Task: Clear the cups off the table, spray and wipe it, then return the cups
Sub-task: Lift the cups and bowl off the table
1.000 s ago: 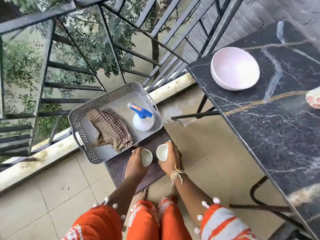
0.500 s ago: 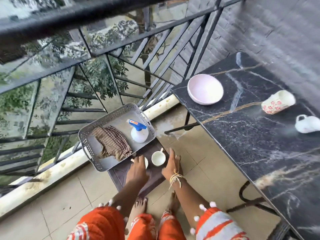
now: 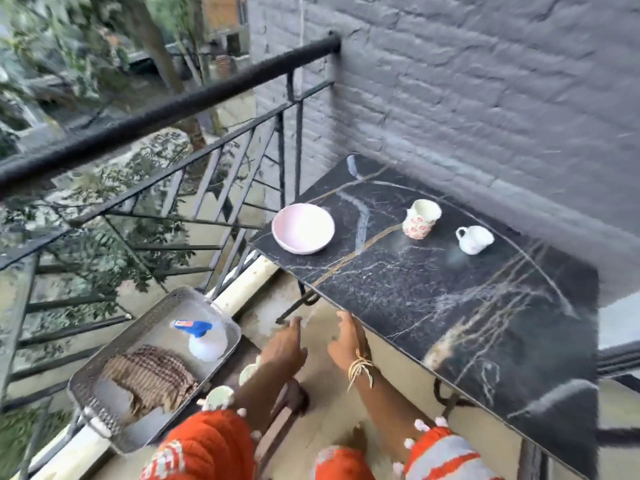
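head view: both hands, left hand (image 3: 282, 351) and right hand (image 3: 346, 342), empty beside table (image 3: 433, 292).

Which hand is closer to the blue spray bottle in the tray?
The left hand. It hangs just right of the spray bottle, beside the tray. The right hand is farther right, by the table edge.

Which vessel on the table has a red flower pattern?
The floral cup, standing between the pink bowl and the plain white cup; those two carry no red print.
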Motion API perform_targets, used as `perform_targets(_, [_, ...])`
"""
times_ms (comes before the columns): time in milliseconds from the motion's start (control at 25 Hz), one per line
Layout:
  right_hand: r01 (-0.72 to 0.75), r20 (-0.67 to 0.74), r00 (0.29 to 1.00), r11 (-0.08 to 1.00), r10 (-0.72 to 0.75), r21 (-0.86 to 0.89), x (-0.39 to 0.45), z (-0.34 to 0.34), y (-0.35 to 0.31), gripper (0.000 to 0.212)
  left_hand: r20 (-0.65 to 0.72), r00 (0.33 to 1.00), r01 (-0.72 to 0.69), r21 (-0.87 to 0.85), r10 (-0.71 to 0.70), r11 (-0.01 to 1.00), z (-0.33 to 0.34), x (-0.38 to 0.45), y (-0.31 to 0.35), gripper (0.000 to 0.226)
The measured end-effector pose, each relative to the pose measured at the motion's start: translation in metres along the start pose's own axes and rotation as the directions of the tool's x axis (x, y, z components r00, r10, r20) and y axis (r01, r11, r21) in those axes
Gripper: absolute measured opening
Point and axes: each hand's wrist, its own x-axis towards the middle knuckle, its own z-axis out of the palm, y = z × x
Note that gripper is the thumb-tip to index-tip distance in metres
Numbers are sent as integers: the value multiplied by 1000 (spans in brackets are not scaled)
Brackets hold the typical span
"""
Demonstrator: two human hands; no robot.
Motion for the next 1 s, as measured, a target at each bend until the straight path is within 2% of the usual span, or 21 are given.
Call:
perform_targets(160, [-7, -124, 992, 995, 19, 100, 51, -60, 25, 44, -49, 995, -85, -60, 82, 995, -6, 52, 73, 56])
perform_targets(440, [-5, -202, 979, 998, 18, 65, 133, -165, 80, 43, -62, 990, -132, -136, 125, 982, -1, 130, 194, 55])
perform_targets(640, [-82, -284, 953, 991, 110, 108, 182, -210, 115, 40, 11, 992, -121, -178, 125, 977, 2, 184, 253, 59])
perform_targets(800, [-162, -392, 897, 976, 207, 145, 227, -232, 135, 45, 26, 993, -106, -274, 118, 956, 2, 240, 286, 73])
perform_targets(1000, [-349, -562, 761, 935, 323, 64, 279, -261, 161, 66, -22, 998, -64, -436, 60, 898, 1, 303, 322, 89])
